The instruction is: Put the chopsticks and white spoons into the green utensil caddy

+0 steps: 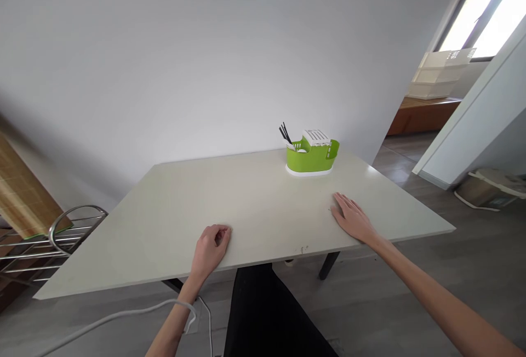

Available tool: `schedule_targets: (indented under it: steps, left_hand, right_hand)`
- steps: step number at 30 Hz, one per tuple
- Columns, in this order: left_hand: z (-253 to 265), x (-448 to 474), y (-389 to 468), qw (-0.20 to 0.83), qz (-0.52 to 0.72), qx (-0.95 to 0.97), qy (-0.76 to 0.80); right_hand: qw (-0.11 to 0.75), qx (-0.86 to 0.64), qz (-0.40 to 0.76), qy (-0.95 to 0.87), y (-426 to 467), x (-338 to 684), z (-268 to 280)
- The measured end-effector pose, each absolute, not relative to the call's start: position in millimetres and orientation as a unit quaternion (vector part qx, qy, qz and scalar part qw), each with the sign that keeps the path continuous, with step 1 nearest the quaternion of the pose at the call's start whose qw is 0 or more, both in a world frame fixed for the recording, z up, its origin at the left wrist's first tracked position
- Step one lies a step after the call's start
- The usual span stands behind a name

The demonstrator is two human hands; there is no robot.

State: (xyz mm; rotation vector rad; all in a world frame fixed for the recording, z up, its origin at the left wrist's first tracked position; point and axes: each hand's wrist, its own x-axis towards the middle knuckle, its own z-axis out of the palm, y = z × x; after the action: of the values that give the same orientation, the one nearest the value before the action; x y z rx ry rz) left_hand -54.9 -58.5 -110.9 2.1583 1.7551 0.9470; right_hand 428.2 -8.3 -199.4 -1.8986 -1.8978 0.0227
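Near the front edge of the white table [263, 198], my left hand [211, 248] rests with its fingers curled in and the thumb close to them. A gap shows inside the curl, and I see nothing held there. My right hand [351, 217] lies flat on the tabletop to the right, fingers stretched out, palm down and holding nothing. Beyond it, apart from the fingertips, stands a green utensil caddy [306, 160] with a white base and a white slotted top piece [316, 137]. Dark chopsticks [285, 132] and white utensils [290, 145] stick out of its left compartment.
A pale wall [230, 72] runs along the table's back edge. At left stand a metal rack [61, 236] and a bamboo mat [28, 187]. A white cable [135, 311] passes by my left forearm. A lidded bucket [491, 187] sits on the floor at right.
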Motion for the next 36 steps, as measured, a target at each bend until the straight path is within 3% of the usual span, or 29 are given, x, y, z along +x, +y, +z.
schedule_targets:
  steps: [19, 36]
  left_hand:
    - [-112.8, -57.5, -65.1, 0.105, 0.326, 0.733, 0.587]
    - [-114.5, -62.0, -57.7, 0.109, 0.332, 0.734, 0.582]
  right_hand:
    - [0.181, -0.759, 0.032, -0.625, 149.1, 436.0, -128.4]
    - [0.156, -0.714, 0.070, -0.679, 124.8, 405.9, -134.7]
